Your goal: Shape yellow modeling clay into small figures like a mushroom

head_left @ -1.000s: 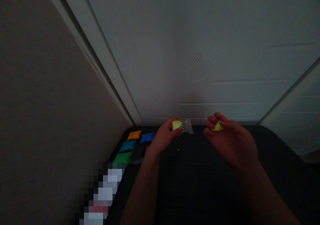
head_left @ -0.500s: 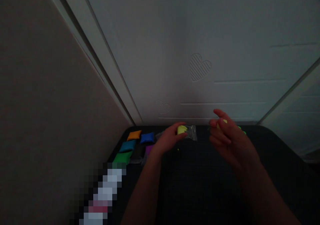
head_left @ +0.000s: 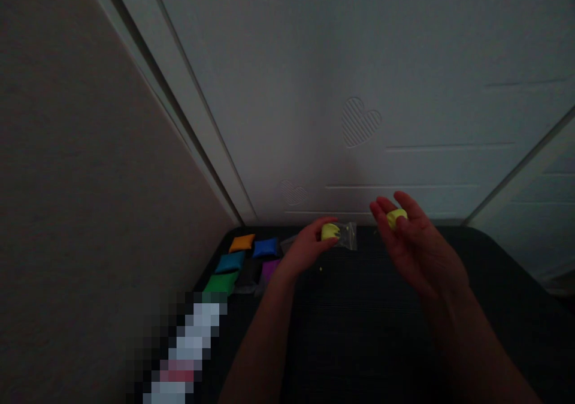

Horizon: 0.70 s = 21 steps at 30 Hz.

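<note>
My left hand [head_left: 309,245] grips a small clear zip bag [head_left: 348,236] with a yellow lump of modelling clay [head_left: 330,232] inside. The bag's mouth points right, toward my other hand. In my right hand [head_left: 415,242], a smaller piece of yellow clay [head_left: 397,218] is held between the thumb and fingers, with the palm turned up and some fingers stretched out. A gap separates the two hands above the dark table. A tiny yellow crumb [head_left: 320,268] lies on the tabletop below the bag.
On the table's left side lie packets of clay: orange [head_left: 242,243], blue [head_left: 265,247], teal [head_left: 230,262], green [head_left: 221,283], black [head_left: 248,273] and purple [head_left: 270,268]. A white panel with embossed hearts [head_left: 360,122] rises behind the black table [head_left: 350,332]. A wall [head_left: 90,212] stands at left.
My right hand has turned and its fingers have opened out, so more of the yellow piece shows. My left hand and the bag have shifted slightly right.
</note>
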Each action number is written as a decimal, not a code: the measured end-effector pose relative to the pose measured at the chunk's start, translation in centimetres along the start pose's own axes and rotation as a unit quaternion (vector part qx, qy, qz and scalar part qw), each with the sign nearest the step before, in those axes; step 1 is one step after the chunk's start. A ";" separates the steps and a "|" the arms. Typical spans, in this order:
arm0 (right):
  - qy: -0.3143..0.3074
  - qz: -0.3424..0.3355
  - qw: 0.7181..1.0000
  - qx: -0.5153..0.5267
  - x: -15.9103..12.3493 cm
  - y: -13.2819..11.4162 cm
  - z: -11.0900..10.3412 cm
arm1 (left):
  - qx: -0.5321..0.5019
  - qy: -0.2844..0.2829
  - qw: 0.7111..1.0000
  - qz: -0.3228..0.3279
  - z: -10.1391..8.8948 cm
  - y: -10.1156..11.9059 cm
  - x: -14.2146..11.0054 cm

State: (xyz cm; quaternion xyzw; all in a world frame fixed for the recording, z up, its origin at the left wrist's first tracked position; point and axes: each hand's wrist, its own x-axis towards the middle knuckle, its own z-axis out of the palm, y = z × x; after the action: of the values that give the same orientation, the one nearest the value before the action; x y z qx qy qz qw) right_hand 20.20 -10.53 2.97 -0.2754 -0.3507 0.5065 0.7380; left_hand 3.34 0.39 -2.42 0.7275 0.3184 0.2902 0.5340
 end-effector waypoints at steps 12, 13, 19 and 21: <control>0.054 0.012 0.998 0.027 0.2 -0.4 1.0 | 0.114 -0.007 0.993 -0.017 1.1 -4.2 1.3; 0.050 0.014 0.998 0.028 0.2 -0.5 1.0 | 0.132 -0.003 0.991 -0.018 1.3 -4.8 1.4; -0.007 0.023 0.999 -0.027 -0.1 -0.5 0.6 | 0.222 0.010 0.975 -0.020 2.1 -6.8 1.7; -0.009 0.008 0.998 -0.062 -0.2 -0.3 0.4 | 0.244 0.022 0.969 -0.025 2.2 -6.9 1.7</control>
State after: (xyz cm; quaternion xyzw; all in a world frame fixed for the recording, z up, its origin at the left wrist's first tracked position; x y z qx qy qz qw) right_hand 20.00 -10.79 3.45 -0.3192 -0.3861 0.4923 0.7118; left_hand 5.03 2.00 -9.50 0.8212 0.4093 0.2064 0.3399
